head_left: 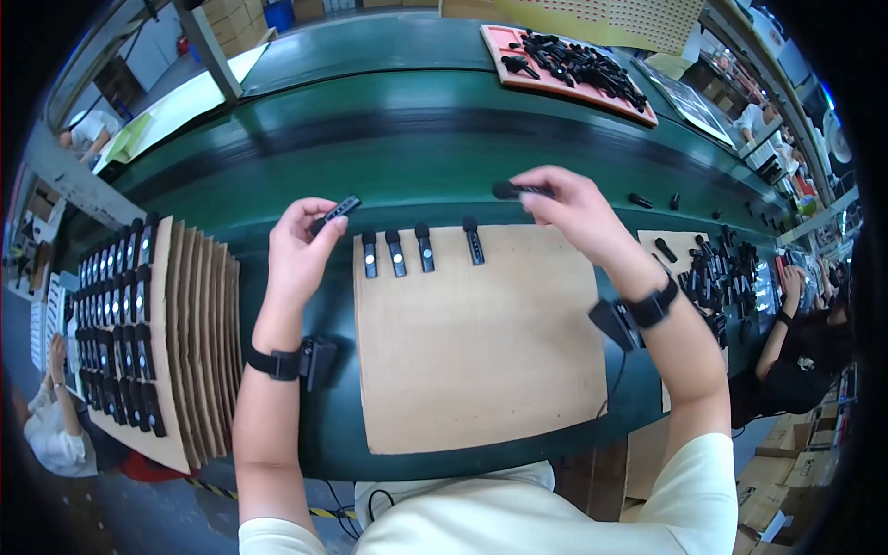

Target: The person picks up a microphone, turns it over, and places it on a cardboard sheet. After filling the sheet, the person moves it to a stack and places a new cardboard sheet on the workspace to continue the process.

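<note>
In my left hand (303,242), pinched between thumb and fingers, is a small black clip-on microphone (339,212), tilted, just past the far left corner of a cardboard sheet (481,361). My right hand (572,205) is closed on another black microphone (507,191) with a foam tip pointing left, above the green work surface beyond the sheet. Along the sheet's far edge lie three microphones (396,253) side by side, foam ends away from me. A fourth-place gap to their right separates them from one more microphone (474,242). My fingers hide part of both held microphones.
At the left stands a stack of cardboard sheets (199,342), its top bearing rows of microphones (116,310). A pink tray (573,88) of black microphones sits at the far side. Loose microphones (726,273) pile up at the right. Other people work at both sides.
</note>
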Action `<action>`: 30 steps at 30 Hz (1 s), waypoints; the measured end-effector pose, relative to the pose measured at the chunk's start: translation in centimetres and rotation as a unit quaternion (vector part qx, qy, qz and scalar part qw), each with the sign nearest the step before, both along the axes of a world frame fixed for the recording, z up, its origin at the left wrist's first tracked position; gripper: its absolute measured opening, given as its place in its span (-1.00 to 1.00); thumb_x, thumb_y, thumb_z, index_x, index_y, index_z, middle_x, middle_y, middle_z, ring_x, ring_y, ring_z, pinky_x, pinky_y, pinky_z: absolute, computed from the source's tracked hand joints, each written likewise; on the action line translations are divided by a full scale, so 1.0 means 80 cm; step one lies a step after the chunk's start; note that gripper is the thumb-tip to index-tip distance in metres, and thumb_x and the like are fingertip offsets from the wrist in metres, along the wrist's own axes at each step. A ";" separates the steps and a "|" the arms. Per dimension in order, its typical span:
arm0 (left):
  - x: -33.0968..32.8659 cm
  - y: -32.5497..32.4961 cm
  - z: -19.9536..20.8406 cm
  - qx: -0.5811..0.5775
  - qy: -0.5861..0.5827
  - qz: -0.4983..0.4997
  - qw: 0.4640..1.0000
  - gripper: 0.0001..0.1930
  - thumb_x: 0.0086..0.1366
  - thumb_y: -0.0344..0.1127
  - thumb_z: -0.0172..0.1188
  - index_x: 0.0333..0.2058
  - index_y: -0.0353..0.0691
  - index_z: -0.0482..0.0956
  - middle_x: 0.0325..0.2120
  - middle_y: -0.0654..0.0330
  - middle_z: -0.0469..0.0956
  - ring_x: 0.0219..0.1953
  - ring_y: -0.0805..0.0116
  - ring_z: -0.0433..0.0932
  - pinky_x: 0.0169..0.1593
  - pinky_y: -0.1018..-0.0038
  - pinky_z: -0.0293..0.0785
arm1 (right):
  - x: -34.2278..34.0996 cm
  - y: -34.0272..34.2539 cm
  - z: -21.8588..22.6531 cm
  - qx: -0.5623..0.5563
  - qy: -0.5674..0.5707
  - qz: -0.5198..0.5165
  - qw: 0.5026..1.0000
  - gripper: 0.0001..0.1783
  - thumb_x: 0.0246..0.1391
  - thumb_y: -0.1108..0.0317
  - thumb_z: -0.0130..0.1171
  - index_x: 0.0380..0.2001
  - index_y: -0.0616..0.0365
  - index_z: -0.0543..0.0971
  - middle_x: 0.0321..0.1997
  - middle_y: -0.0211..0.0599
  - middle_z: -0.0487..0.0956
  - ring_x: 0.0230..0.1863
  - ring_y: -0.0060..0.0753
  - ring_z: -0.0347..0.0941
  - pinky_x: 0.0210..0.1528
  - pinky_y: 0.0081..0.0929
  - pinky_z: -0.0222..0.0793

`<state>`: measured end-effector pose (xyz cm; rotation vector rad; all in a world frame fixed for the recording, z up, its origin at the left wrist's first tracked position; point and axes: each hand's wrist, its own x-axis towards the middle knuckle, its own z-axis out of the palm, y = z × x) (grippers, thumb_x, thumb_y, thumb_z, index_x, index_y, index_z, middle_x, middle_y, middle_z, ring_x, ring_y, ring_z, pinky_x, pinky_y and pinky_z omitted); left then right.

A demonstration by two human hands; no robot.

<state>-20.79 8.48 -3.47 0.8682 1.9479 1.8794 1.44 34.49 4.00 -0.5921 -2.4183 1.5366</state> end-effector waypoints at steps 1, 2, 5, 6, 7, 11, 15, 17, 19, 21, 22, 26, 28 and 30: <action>0.018 -0.013 0.005 -0.004 0.002 0.007 1.000 -0.77 0.19 -0.50 0.28 -0.17 -0.36 0.51 -0.36 0.23 0.59 -0.26 0.54 0.55 -0.16 0.59 0.48 | 0.020 -0.014 -0.006 -0.053 0.042 0.009 0.998 -0.73 0.13 0.44 0.19 -0.08 0.22 0.53 -0.31 -0.42 0.56 -0.32 -0.62 0.44 -0.26 -0.59 0.39; 0.038 -0.026 0.010 0.036 -0.023 -0.004 0.999 -0.77 0.20 -0.52 0.28 -0.17 -0.37 0.51 -0.34 0.22 0.59 -0.27 0.51 0.56 -0.16 0.59 0.48 | 0.041 -0.029 -0.011 -0.107 0.083 0.017 0.991 -0.72 0.14 0.44 0.18 -0.06 0.22 0.53 -0.30 -0.41 0.56 -0.32 -0.60 0.44 -0.25 -0.58 0.40; 0.102 -0.067 0.018 0.085 -0.051 -0.034 0.995 -0.77 0.20 -0.56 0.26 -0.16 -0.38 0.51 -0.31 0.19 0.59 -0.26 0.47 0.57 -0.14 0.58 0.50 | 0.112 -0.085 -0.018 -0.167 0.107 0.024 0.980 -0.73 0.16 0.46 0.16 -0.06 0.25 0.51 -0.25 -0.34 0.56 -0.29 -0.58 0.46 -0.21 -0.59 0.41; 0.122 -0.080 0.018 0.093 -0.058 -0.052 0.993 -0.77 0.20 -0.57 0.25 -0.15 -0.37 0.51 -0.28 0.17 0.59 -0.25 0.47 0.57 -0.13 0.57 0.50 | 0.132 -0.105 -0.023 -0.202 0.115 0.005 0.973 -0.72 0.14 0.50 0.16 -0.06 0.26 0.50 -0.22 -0.33 0.56 -0.29 -0.57 0.46 -0.20 -0.59 0.41; 0.142 -0.093 0.019 0.093 -0.054 -0.048 0.993 -0.77 0.20 -0.57 0.25 -0.15 -0.37 0.51 -0.28 0.17 0.59 -0.25 0.47 0.57 -0.13 0.57 0.50 | 0.149 -0.121 -0.027 -0.236 0.123 -0.014 0.964 -0.72 0.13 0.54 0.16 -0.07 0.27 0.50 -0.20 -0.32 0.56 -0.28 -0.56 0.47 -0.19 -0.59 0.42; 0.200 -0.107 0.015 0.088 -0.141 -0.091 0.982 -0.75 0.17 -0.61 0.26 -0.15 -0.37 0.52 -0.24 0.14 0.59 -0.20 0.45 0.58 -0.09 0.54 0.50 | 0.173 -0.167 -0.052 -0.296 0.125 -0.051 0.946 -0.69 0.04 0.63 0.22 -0.10 0.26 0.52 -0.19 -0.33 0.54 -0.27 -0.55 0.46 -0.18 -0.59 0.42; 0.248 -0.112 0.035 0.083 -0.125 -0.109 0.983 -0.72 0.13 -0.64 0.28 -0.15 -0.37 0.53 -0.23 0.14 0.60 -0.19 0.42 0.58 -0.06 0.52 0.49 | 0.184 -0.195 -0.046 -0.213 0.177 -0.022 0.961 -0.66 -0.05 0.67 0.27 -0.14 0.27 0.54 -0.20 -0.31 0.53 -0.25 -0.52 0.45 -0.15 -0.58 0.40; 0.262 -0.111 0.040 0.057 -0.043 -0.114 0.991 -0.70 0.10 -0.65 0.30 -0.15 -0.38 0.54 -0.24 0.14 0.60 -0.20 0.38 0.58 -0.06 0.50 0.48 | 0.184 -0.199 -0.044 -0.171 0.178 -0.004 0.969 -0.67 -0.06 0.67 0.28 -0.16 0.27 0.54 -0.21 -0.30 0.53 -0.24 -0.50 0.45 -0.14 -0.58 0.39; 0.268 -0.110 0.044 0.055 -0.012 -0.120 0.991 -0.70 0.09 -0.66 0.30 -0.16 -0.38 0.55 -0.25 0.13 0.60 -0.20 0.37 0.59 -0.07 0.49 0.48 | 0.185 -0.201 -0.041 -0.073 0.185 0.034 0.979 -0.68 -0.08 0.65 0.31 -0.18 0.28 0.55 -0.23 -0.27 0.53 -0.22 -0.48 0.44 -0.12 -0.58 0.36; 0.268 -0.107 0.048 0.064 0.062 -0.140 0.986 -0.69 0.06 -0.67 0.30 -0.17 -0.37 0.57 -0.26 0.11 0.61 -0.21 0.34 0.59 -0.08 0.48 0.48 | 0.189 -0.204 -0.039 -0.084 0.188 0.038 0.978 -0.68 -0.07 0.65 0.31 -0.18 0.28 0.55 -0.24 -0.27 0.53 -0.22 -0.47 0.44 -0.12 -0.59 0.35; 0.270 -0.106 0.049 0.060 0.060 -0.137 0.987 -0.69 0.06 -0.67 0.30 -0.17 -0.37 0.57 -0.26 0.11 0.61 -0.21 0.34 0.59 -0.08 0.48 0.48 | 0.191 -0.205 -0.039 -0.087 0.196 0.037 0.976 -0.68 -0.07 0.64 0.31 -0.18 0.29 0.55 -0.24 -0.27 0.52 -0.22 -0.47 0.43 -0.13 -0.59 0.33; 0.276 -0.107 0.054 0.059 0.059 -0.158 0.984 -0.69 0.04 -0.67 0.30 -0.19 -0.36 0.58 -0.28 0.09 0.61 -0.23 0.34 0.59 -0.10 0.50 0.47 | 0.198 -0.208 -0.041 -0.081 0.210 0.044 0.973 -0.69 -0.06 0.62 0.31 -0.19 0.29 0.55 -0.26 -0.26 0.52 -0.23 -0.47 0.41 -0.17 -0.60 0.30; 0.279 -0.110 0.055 0.052 0.067 -0.162 0.983 -0.70 0.04 -0.67 0.30 -0.19 -0.36 0.59 -0.29 0.10 0.61 -0.23 0.35 0.59 -0.12 0.51 0.46 | 0.200 -0.210 -0.041 -0.075 0.214 0.048 0.973 -0.69 -0.06 0.62 0.31 -0.19 0.29 0.55 -0.27 -0.26 0.52 -0.24 -0.48 0.41 -0.18 -0.60 0.30; 0.283 -0.112 0.055 0.049 0.070 -0.167 0.982 -0.70 0.04 -0.67 0.30 -0.20 -0.36 0.60 -0.30 0.10 0.61 -0.24 0.36 0.59 -0.13 0.52 0.46 | 0.203 -0.211 -0.040 -0.056 0.225 0.043 0.972 -0.67 -0.11 0.66 0.31 -0.19 0.26 0.59 -0.32 -0.27 0.54 -0.29 -0.45 0.45 -0.22 -0.58 0.34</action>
